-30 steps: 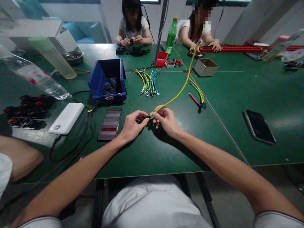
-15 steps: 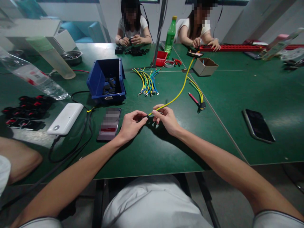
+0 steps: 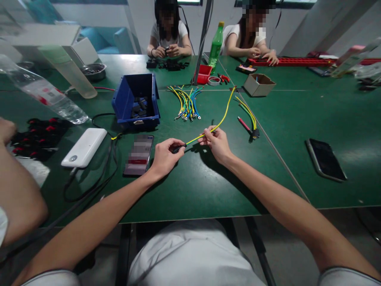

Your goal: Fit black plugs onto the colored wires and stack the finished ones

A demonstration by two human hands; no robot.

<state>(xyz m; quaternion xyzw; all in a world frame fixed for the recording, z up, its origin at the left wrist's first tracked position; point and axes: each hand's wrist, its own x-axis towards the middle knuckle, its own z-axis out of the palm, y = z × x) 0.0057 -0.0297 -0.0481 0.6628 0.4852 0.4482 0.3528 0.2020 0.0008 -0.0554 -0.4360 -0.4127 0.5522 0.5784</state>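
Nearer than the blue bin (image 3: 121,98) and a little to its right, the left hand (image 3: 163,155) is closed in a pinch on a small black piece (image 3: 176,149) at the near end of a yellow-green wire (image 3: 222,118). The right hand (image 3: 218,142) pinches the same wire farther along. The wire is lifted off the desk (image 3: 190,186) and curves away. A phone (image 3: 139,155) lies just in front of the bin, and a bundle of coloured wires (image 3: 186,103) lies to its right. A green bottle (image 3: 215,45) stands beyond.

A white short-sleeved shirt (image 3: 190,254) is worn; sleeve hems (image 3: 348,273) are seen well behind left hand (image 3: 165,157) and right hand (image 3: 218,143).
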